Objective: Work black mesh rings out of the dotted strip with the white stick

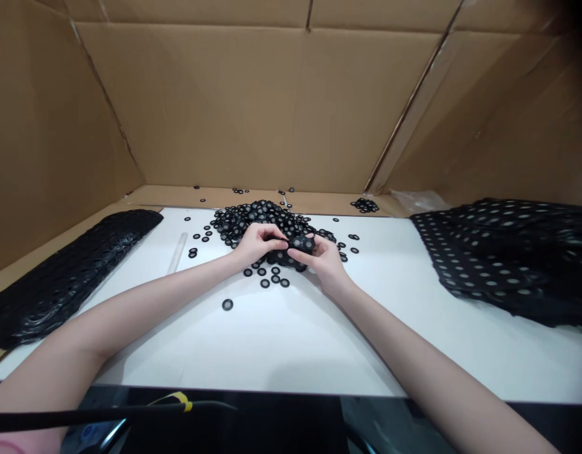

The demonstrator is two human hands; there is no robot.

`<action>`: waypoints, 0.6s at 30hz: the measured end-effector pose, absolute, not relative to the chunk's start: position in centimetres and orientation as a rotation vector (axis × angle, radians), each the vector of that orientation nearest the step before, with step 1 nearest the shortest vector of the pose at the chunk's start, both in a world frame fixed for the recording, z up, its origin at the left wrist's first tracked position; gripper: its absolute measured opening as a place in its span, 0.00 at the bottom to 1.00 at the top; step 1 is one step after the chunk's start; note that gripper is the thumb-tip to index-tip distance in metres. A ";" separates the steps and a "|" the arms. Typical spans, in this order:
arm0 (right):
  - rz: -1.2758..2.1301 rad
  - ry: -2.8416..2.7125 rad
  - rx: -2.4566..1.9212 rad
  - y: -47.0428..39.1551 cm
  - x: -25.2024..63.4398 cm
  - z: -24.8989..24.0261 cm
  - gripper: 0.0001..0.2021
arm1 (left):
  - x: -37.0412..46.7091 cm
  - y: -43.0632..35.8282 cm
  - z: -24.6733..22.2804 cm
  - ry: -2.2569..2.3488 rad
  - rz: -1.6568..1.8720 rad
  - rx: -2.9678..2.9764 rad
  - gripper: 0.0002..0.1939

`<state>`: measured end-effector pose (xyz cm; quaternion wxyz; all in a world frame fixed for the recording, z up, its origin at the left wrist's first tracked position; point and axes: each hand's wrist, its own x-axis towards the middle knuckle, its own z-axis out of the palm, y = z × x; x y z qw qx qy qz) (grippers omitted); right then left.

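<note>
Flat round black discs (257, 219): heaping loose, seemingly done
Right hand (326, 260): curling closed, pinching small black pale-dotted bundle (302, 243) above discs
Left hand (258, 244): nearly closing fingertips at bundle's end; cannot tell if gripping
Black pale-dotted sheet (480, 252): lying rightward, seemingly awaiting handling

My two bare hands meet in front of me

My left forearm (162, 294) slants in from the lower left, bent at the elbow (99, 347), and my right forearm (404, 340) reaches up from the lower right. My left hand (257, 246) is turned inward, thumb (275, 244) and fingertips pinched together. My right hand (329, 261) faces it with curled fingers, its thumb (301, 256) pointing towards my left hand, the two thumb tips close together
</note>
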<state>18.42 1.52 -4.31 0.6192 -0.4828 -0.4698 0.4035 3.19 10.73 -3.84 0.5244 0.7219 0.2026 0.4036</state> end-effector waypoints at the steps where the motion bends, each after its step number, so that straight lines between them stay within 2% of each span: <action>1: 0.930 -1.070 -1.107 1.5 18.4 -4.3 0.19 | 3.1 10.7 -3.9 0.482 0.959 1.727 0.08; 9: 0.939 -1.063 -1.113 1.6 18.7 -4.4 0.19 | 2.2 11.6 -3.9 0.382 0.803 1.673 0.15; 18: 0.935 -1.087 -1.148 1.4 18.6 -4.1 0.19 | 2.6 11.7 -4.5 0.431 0.850 1.666 0.11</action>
